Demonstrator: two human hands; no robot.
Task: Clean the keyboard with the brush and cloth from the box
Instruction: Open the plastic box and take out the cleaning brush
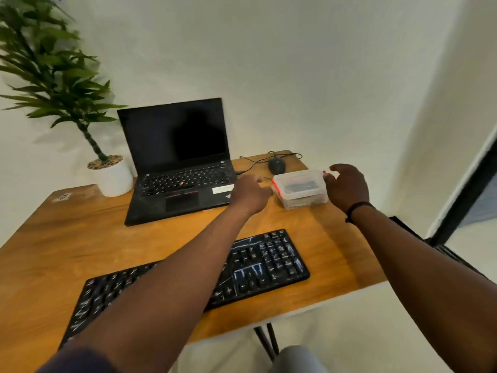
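A clear plastic box with red lid clips stands lidded on the wooden table, at the back right. Dark items show dimly through its walls; I cannot make out the brush or cloth. My left hand reaches to the box's left end, fingers near the clip, holding nothing. My right hand hovers at its right end, fingers spread by the other clip. A black keyboard streaked with white marks lies near the table's front edge, partly hidden under my left forearm.
An open black laptop sits left of the box, and a wired mouse lies behind it. A potted plant stands at the back left corner. The table's right edge runs close to the box.
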